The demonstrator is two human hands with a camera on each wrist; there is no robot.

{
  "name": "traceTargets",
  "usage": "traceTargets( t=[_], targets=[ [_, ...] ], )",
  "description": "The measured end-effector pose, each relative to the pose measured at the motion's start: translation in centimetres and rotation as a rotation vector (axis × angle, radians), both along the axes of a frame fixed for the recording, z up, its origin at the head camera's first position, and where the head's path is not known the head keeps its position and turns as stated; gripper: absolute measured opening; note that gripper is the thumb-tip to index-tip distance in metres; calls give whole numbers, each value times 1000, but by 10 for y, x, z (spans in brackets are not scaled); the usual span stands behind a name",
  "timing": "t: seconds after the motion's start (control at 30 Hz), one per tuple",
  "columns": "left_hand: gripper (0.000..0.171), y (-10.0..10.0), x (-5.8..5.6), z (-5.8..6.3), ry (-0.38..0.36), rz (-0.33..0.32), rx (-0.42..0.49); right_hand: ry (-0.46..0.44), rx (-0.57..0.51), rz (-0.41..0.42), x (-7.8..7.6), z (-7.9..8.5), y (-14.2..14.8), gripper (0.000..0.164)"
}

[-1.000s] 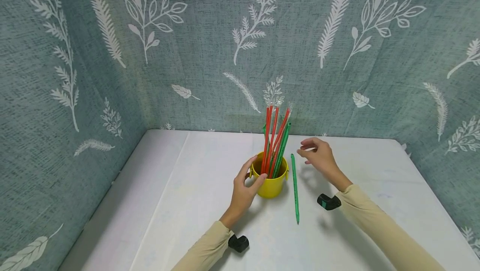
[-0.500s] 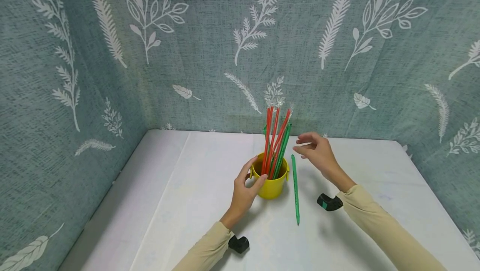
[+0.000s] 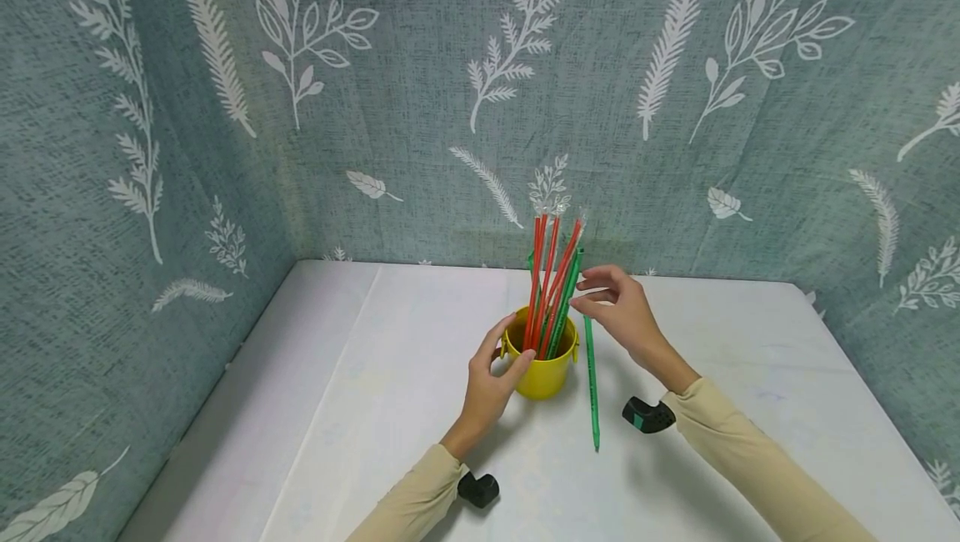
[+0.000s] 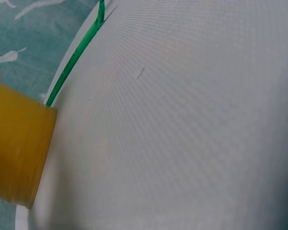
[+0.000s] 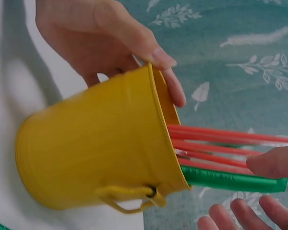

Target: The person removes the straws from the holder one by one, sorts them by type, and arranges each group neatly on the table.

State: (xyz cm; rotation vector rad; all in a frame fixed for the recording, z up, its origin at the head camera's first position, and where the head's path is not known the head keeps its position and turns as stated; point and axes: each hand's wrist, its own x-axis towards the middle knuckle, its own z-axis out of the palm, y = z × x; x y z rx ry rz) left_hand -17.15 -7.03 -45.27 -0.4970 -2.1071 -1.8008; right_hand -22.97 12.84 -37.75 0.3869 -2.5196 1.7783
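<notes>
A yellow bucket (image 3: pixel 542 379) with small side handles stands upright on the table. Thin red straws (image 5: pixel 216 133) in clear wrappers and green straws (image 5: pixel 225 178) lean inside it. My left hand (image 3: pixel 486 388) grips the bucket's rim, fingers at the far left side and thumb at the front. Beside the upper part of the green straws is my right hand (image 3: pixel 622 313), thumb and fingers spread apart around them; contact is not clear. One green straw (image 3: pixel 592 392) lies on the table right of the bucket, its far end partly behind the right hand.
The white-covered table (image 3: pixel 390 409) meets a teal leaf-patterned cloth (image 3: pixel 420 108) at the back and sides. Black wrist cameras (image 3: pixel 478 490) are worn on both wrists over beige sleeves.
My right hand has moved left, from beside the bucket to the straws standing in it. The left hand and bucket stay in place.
</notes>
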Motion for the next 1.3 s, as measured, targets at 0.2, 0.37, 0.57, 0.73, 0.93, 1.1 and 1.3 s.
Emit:
traceTargets(
  t=[0.2, 0.37, 0.57, 0.73, 0.93, 1.1, 1.3],
  targets=[
    [51, 1, 0, 0, 10, 2, 4, -6, -41, -9, 0, -6, -9, 46],
    [51, 0, 0, 0, 11, 18, -3, -7, -60, -31, 0, -9, -17, 44],
    [50, 1, 0, -1, 24, 13, 1, 21, -57, -86, -1, -12, -23, 41],
    [51, 2, -2, -2, 32, 18, 4, 42, -59, -127, -3, -15, -26, 41],
    [50, 3, -2, -2, 32, 17, 8, 49, -56, -153, -4, -17, -25, 40],
    [50, 3, -2, -2, 33, 12, 7, 45, -73, -154, -3, -17, -24, 38],
    [50, 2, -2, -3, 30, 17, 10, 73, -91, -165, 0, -13, -21, 34]
  ],
)
